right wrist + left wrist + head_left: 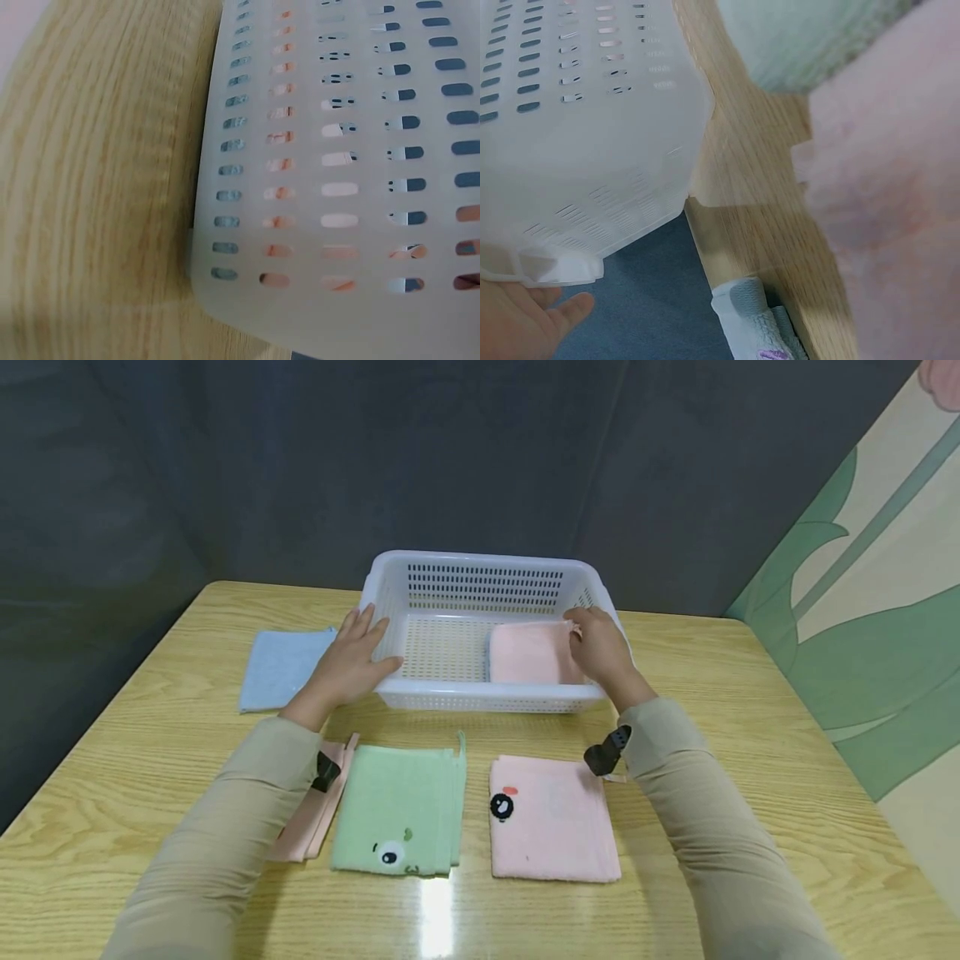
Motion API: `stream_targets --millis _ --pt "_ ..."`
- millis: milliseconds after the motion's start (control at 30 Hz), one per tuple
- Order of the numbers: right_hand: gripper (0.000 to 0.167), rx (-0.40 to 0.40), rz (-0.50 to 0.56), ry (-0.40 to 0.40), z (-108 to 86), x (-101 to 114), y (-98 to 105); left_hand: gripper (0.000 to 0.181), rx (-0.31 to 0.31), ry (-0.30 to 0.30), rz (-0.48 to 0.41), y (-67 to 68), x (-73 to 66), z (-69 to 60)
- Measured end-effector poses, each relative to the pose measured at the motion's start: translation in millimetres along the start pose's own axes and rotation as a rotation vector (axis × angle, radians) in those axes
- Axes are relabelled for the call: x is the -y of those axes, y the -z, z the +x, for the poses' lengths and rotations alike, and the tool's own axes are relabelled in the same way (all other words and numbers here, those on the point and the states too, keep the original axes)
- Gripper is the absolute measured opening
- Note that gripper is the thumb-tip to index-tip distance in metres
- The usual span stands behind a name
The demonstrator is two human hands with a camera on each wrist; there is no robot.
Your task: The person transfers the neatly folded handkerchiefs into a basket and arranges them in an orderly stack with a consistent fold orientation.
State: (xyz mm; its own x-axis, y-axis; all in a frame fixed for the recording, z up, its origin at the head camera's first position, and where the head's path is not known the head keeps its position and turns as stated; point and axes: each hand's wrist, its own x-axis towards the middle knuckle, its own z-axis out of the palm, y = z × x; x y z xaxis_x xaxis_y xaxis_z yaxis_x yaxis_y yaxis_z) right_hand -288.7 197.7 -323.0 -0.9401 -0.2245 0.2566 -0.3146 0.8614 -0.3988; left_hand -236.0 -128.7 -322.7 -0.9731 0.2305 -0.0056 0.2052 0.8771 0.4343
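Note:
A white plastic basket [487, 697] with slotted walls stands at the back of the table. Inside its right half lies a folded pink towel [525, 652], with a thin bluish edge showing beneath it. My right hand [602, 647] reaches over the right wall and pinches this towel's far right corner between thumb and fingers. On the basket's left rim rests my left hand [351, 662], its fingers spread. The left wrist view catches part of that hand [517, 319] beside the rim. Slots in the basket wall [307, 240] hide most of the right hand in the right wrist view.
Left of the basket lies a folded blue towel [281, 668]. In front are a green towel [397, 810] with an eye design, another pink towel [555, 827], and a pink one [315, 818] partly under the left forearm. A dark curtain [480, 460] hangs behind the table.

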Motion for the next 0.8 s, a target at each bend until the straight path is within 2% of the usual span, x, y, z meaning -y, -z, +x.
stream_targets --millis 200,800 --pt "0.029 -0.032 0.011 -0.012 -0.5 -0.6 0.3 0.067 0.005 0.007 0.006 -0.3 0.2 1.2" --pt "0.028 -0.056 0.055 -0.050 0.3 -0.7 -1.3 0.069 0.012 0.002 0.004 -2.3 3.9 2.6"
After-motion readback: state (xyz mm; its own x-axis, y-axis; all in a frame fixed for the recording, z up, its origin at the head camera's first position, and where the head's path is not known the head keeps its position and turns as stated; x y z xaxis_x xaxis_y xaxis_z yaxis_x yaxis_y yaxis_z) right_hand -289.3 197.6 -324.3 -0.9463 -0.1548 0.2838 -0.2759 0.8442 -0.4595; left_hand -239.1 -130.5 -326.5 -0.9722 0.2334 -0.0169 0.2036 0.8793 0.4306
